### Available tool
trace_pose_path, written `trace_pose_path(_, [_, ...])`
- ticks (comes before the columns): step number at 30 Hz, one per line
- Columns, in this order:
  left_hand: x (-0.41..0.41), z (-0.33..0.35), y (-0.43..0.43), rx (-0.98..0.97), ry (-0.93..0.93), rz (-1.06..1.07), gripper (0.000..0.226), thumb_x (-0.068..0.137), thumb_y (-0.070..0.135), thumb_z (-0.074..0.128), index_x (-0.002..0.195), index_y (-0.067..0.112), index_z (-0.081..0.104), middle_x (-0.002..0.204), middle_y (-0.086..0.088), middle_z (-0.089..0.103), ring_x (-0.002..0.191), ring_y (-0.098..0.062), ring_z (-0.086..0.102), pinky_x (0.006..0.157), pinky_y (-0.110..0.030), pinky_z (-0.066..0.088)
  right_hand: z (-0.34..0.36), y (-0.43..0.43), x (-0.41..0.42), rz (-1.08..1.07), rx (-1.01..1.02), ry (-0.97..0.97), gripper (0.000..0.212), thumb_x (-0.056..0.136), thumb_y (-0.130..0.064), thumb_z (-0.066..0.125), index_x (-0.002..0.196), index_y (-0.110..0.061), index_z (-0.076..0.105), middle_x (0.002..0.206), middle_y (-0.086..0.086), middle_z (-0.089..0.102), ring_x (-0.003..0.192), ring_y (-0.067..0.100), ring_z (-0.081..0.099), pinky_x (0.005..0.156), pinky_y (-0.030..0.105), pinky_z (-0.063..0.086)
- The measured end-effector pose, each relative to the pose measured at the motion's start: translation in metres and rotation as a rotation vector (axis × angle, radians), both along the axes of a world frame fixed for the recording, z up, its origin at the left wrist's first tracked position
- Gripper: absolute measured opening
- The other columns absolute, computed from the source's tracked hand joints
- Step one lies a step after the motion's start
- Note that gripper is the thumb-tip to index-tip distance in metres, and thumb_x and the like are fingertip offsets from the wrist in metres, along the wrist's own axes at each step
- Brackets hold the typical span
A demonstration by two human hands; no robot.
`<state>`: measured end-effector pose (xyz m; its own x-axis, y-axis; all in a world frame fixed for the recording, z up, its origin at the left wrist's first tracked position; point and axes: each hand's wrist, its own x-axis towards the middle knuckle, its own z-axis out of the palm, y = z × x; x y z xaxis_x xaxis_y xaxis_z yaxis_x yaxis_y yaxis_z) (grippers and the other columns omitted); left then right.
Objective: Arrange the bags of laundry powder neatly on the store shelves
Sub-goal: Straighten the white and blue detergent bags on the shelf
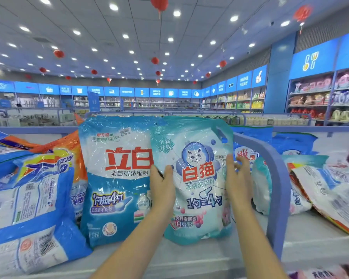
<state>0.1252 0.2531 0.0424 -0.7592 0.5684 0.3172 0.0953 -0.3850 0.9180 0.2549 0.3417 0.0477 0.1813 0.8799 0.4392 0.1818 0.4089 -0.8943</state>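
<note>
A pale teal laundry powder bag with a cat logo (197, 178) stands upright on the white shelf (199, 256). My left hand (162, 188) grips its left edge, thumb on the front. My right hand (238, 178) holds its right edge with fingers partly spread. Right beside it on the left stands a blue bag with red characters (115, 178), upright and touching it. More bags lie tumbled on the left, among them a blue-and-white bag (28, 218) and an orange bag (69, 146).
A blue curved shelf divider (278, 190) rises just right of the cat bag. Beyond it, bags lie flat and slanted (320, 194). Further store shelving (310, 97) lines the far walls. Red lanterns hang from the ceiling.
</note>
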Motion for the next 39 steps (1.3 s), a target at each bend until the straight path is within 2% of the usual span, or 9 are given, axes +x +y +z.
trace_pose_path(3, [0.003,-0.001,0.01,-0.021,0.006,0.044,0.039,0.095,0.028,0.047,0.129,0.012,0.041,0.13,-0.006,0.052,0.12,-0.025,0.049,0.103,-0.044,0.039,-0.047,-0.008,0.002,0.115,-0.1,0.025,0.048,0.089,-0.055,0.044,0.121,-0.019,0.045,0.105,-0.002,0.057,0.098,0.022,0.056,0.082,0.034,0.039])
trace_pose_path(6, [0.011,0.002,0.015,0.022,0.033,0.062,0.012,0.098,0.022,0.043,0.109,0.022,0.046,0.107,0.006,0.054,0.099,-0.012,0.052,0.084,-0.027,0.04,-0.06,-0.003,-0.001,0.27,-0.176,0.138,0.047,0.088,-0.057,0.042,0.102,-0.015,0.058,0.102,0.005,0.065,0.093,0.022,0.06,0.082,0.035,0.044])
trace_pose_path(10, [0.016,0.003,0.028,0.009,0.008,0.014,0.007,0.096,0.022,0.045,0.098,0.015,0.047,0.096,-0.004,0.059,0.088,-0.022,0.059,0.081,-0.04,0.05,-0.057,0.003,0.004,0.065,-0.114,0.08,0.054,0.088,-0.062,0.038,0.096,-0.015,0.063,0.097,0.007,0.065,0.093,0.029,0.058,0.082,0.04,0.044])
trace_pose_path(14, [0.002,0.007,0.031,-0.045,0.128,-0.005,0.011,0.092,0.014,0.053,0.093,0.021,0.045,0.085,0.006,0.058,0.075,-0.01,0.059,0.061,-0.017,0.047,-0.052,0.007,0.004,-0.005,-0.169,0.057,0.055,0.088,-0.062,0.037,0.095,-0.014,0.062,0.095,0.007,0.064,0.09,0.029,0.057,0.074,0.035,0.038])
trace_pose_path(19, [-0.006,0.014,-0.011,-0.028,0.263,-0.228,0.048,0.089,0.004,0.056,0.118,0.04,0.041,0.118,0.017,0.057,0.102,0.004,0.057,0.093,-0.025,0.049,-0.053,0.014,0.001,0.014,-0.217,0.041,0.055,0.086,-0.067,0.035,0.087,-0.016,0.057,0.102,0.01,0.065,0.092,0.029,0.057,0.074,0.034,0.037])
trace_pose_path(22, [-0.029,0.001,-0.052,-0.101,0.74,0.091,0.049,0.089,0.031,0.056,0.134,0.03,0.038,0.137,0.008,0.045,0.124,-0.01,0.044,0.106,-0.03,0.034,-0.059,0.015,-0.001,0.0,-0.217,0.06,0.069,0.077,-0.078,0.033,0.09,-0.016,0.059,0.104,0.01,0.066,0.095,0.031,0.059,0.076,0.036,0.04])
trace_pose_path(25, [-0.075,-0.027,-0.073,-0.489,1.307,0.477,0.072,0.078,0.065,0.037,0.136,0.022,0.038,0.143,-0.009,0.04,0.134,-0.029,0.031,0.11,-0.048,0.016,-0.054,0.012,0.001,-0.011,-0.201,0.072,0.057,0.078,-0.076,0.034,0.073,-0.021,0.048,0.094,0.013,0.066,0.085,0.03,0.058,0.069,0.034,0.036])
trace_pose_path(33, [-0.138,-0.052,-0.088,-0.727,1.752,0.388,0.086,0.077,0.083,0.019,0.146,0.032,0.022,0.155,-0.007,0.017,0.145,-0.029,-0.005,0.106,-0.054,0.002,-0.057,0.017,0.005,0.009,-0.143,0.043,0.06,0.09,-0.062,0.035,0.08,-0.009,0.062,0.083,0.011,0.066,0.08,0.031,0.058,0.075,0.041,0.043])
trace_pose_path(39, [-0.147,-0.046,-0.09,-0.691,1.824,0.367,0.085,0.079,0.081,0.022,0.147,0.031,0.02,0.15,-0.009,0.029,0.139,-0.034,0.015,0.107,-0.058,0.021,-0.056,0.014,0.003,0.021,-0.164,0.036,0.061,0.091,-0.061,0.033,0.089,-0.008,0.063,0.095,0.016,0.065,0.091,0.035,0.058,0.087,0.048,0.043])
